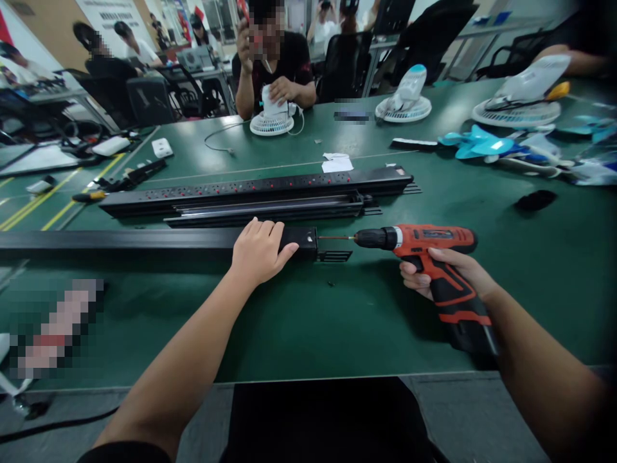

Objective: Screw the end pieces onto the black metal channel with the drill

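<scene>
My right hand (446, 273) is wrapped around the handle of an orange and black cordless drill (436, 239), which points left. Its long thin bit (337, 238) reaches the right end of a long black metal bar (193, 241) lying on the table. Whether the tip sits in a screw there is too small to tell. Near that end my left hand (260, 251) grips the bar from above, fingers over the far edge and thumb toward the drill. Thin black prongs (335, 256) stick out from the bar's end, below the bit.
Behind the bar lie a black power strip (250, 188) with red-marked sockets and an open black channel (270, 211). A small dark piece (331, 283) is on the green table (308, 334). White fans (405, 106) and blue blades (477, 141) are farther back. Across sits a person (299, 71) handling another fan.
</scene>
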`<state>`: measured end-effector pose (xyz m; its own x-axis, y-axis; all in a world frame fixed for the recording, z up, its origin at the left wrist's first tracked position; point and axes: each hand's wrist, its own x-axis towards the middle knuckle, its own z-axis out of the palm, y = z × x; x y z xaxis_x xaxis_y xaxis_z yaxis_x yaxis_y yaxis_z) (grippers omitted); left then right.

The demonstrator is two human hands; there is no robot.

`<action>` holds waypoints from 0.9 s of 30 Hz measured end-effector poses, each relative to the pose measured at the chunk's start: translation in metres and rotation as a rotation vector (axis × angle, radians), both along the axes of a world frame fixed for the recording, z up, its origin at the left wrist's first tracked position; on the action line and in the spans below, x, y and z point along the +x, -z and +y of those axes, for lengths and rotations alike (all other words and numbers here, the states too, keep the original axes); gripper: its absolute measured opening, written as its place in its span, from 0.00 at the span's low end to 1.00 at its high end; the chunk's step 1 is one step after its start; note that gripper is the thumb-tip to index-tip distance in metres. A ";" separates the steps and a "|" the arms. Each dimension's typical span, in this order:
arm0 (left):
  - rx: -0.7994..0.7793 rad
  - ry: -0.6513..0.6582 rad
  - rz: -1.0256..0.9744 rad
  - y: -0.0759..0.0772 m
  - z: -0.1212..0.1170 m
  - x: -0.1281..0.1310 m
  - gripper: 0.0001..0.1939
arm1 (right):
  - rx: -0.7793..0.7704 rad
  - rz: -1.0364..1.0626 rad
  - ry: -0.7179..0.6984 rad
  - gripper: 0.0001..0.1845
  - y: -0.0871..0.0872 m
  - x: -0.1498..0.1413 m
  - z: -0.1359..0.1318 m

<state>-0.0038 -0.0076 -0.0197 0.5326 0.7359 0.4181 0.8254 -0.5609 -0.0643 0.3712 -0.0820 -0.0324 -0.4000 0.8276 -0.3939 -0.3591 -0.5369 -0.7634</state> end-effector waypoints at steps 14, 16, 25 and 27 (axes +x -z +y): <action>-0.015 -0.022 0.046 -0.004 -0.001 0.000 0.32 | 0.009 -0.027 0.008 0.16 -0.002 -0.002 0.001; -0.010 -0.017 0.038 -0.004 -0.001 0.000 0.31 | 0.013 -0.024 0.001 0.16 -0.001 -0.001 0.001; -0.033 -0.025 0.036 -0.006 -0.002 0.001 0.32 | -0.003 0.015 0.001 0.17 -0.001 -0.001 0.000; -0.019 -0.026 0.041 -0.006 -0.002 0.001 0.31 | -0.006 0.015 -0.007 0.16 -0.001 -0.001 0.000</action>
<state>-0.0026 -0.0096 -0.0138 0.5295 0.7573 0.3822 0.8366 -0.5407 -0.0879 0.3703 -0.0820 -0.0316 -0.4121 0.8221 -0.3928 -0.3665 -0.5442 -0.7547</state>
